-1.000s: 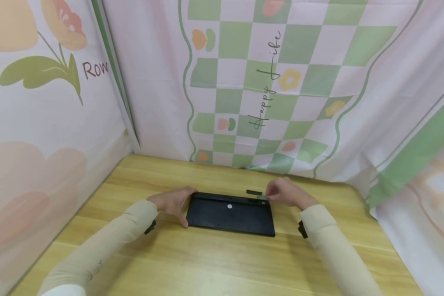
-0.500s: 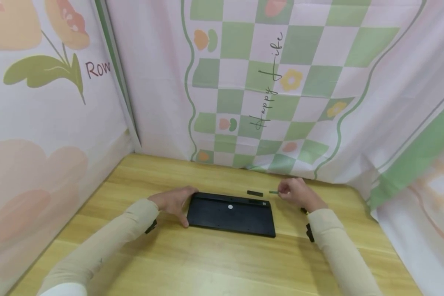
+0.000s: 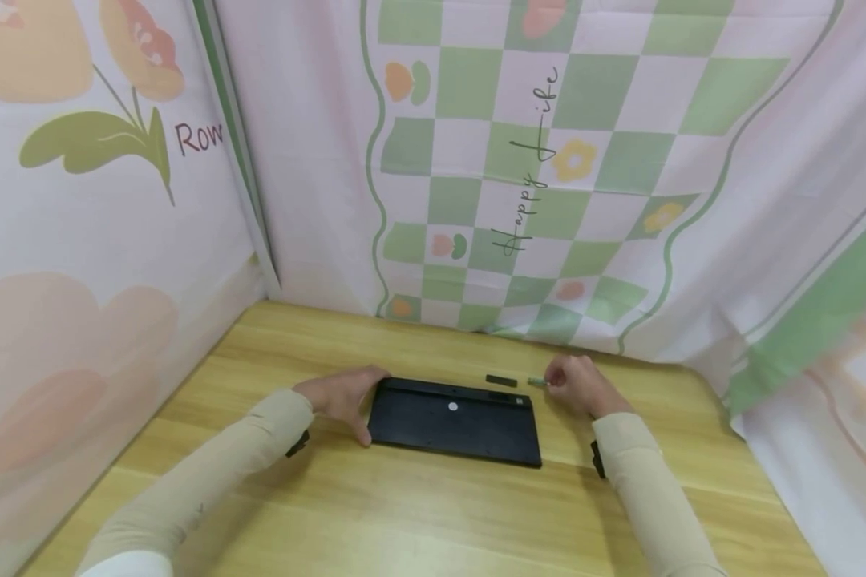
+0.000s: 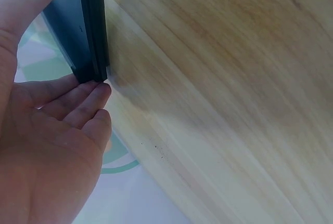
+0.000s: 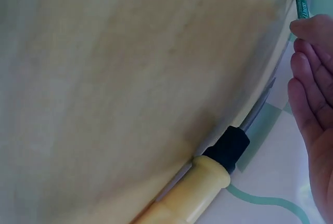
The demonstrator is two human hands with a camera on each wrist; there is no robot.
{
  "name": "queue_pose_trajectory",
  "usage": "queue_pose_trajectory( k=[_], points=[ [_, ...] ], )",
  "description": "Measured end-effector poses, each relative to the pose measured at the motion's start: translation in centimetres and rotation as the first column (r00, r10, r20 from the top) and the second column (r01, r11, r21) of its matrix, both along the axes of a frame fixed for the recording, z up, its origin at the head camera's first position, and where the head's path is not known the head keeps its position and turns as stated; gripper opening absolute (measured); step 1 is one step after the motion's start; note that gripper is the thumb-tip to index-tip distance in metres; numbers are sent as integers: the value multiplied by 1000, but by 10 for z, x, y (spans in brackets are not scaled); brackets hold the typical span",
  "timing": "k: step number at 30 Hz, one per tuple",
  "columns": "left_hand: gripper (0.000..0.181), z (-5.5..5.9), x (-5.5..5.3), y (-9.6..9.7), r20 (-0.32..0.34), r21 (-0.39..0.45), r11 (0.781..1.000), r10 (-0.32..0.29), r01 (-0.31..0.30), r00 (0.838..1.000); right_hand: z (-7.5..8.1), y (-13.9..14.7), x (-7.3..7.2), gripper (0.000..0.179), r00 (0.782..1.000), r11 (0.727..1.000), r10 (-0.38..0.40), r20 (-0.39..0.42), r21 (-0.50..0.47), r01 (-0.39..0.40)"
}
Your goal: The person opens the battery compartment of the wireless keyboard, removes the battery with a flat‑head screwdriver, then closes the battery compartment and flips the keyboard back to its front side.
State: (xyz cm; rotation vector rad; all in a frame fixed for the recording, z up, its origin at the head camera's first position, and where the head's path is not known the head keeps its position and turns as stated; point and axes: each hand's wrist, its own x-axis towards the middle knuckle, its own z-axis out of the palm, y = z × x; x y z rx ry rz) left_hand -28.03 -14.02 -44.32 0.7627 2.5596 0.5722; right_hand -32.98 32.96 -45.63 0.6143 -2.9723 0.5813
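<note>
A black keyboard (image 3: 455, 433) lies with its underside up on the wooden table, a narrow slot near its far right corner. My left hand (image 3: 342, 401) spans its left end and holds it, thumb at the near edge and fingers at the far edge; in the left wrist view, fingertips touch the keyboard's (image 4: 93, 26) edge. My right hand (image 3: 577, 385) pinches a small green battery (image 3: 537, 381) by one end, just above or on the table beyond the keyboard's right corner. The battery (image 5: 302, 7) shows printed lettering in the right wrist view. A small black battery cover (image 3: 501, 381) lies behind the keyboard.
A tool with a yellow handle (image 5: 184, 195), black collar and pointed metal shaft lies near the right hand; the head view hides it. Printed curtains (image 3: 462, 200) hang at the table's back and sides.
My right hand has moved the battery from over the keyboard's far right corner rightward, away from it, and slightly lower in the last half second. The left hand stays on the keyboard.
</note>
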Motion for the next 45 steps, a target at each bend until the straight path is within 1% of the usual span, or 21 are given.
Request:
queue_pose_trajectory(
  k=[10, 17, 24, 31, 37, 42, 45],
  points=[
    [127, -2, -9, 0, -11, 2, 1000, -18, 18, 1000, -4, 1, -8, 11, 997, 1000, -2, 82, 9, 2],
    [126, 3, -11, -1, 4, -2, 1000, -12, 12, 1000, -1, -1, -12, 13, 993, 1000, -9, 115, 14, 8],
    [127, 3, -16, -3, 5, -11, 1000, -12, 12, 1000, 6, -4, -11, 24, 995, 999, 13, 100, 31, -17],
    [127, 2, -20, -5, -11, -28, 999, -17, 17, 1000, 17, -17, -8, 31, 995, 999, 9, 100, 39, -13],
    [127, 1, -22, -6, -8, -26, 1000, -12, 12, 1000, 23, -35, -12, 34, 995, 996, 71, 71, 40, -74],
    [127, -2, -26, -7, -20, -11, 1000, -26, 26, 999, 24, -52, -16, 31, 991, 992, 114, 64, 45, -117],
    [126, -4, -28, -7, -26, -6, 999, -37, 37, 999, 21, -62, -19, 29, 990, 990, 126, 64, 51, -129]
  ],
)
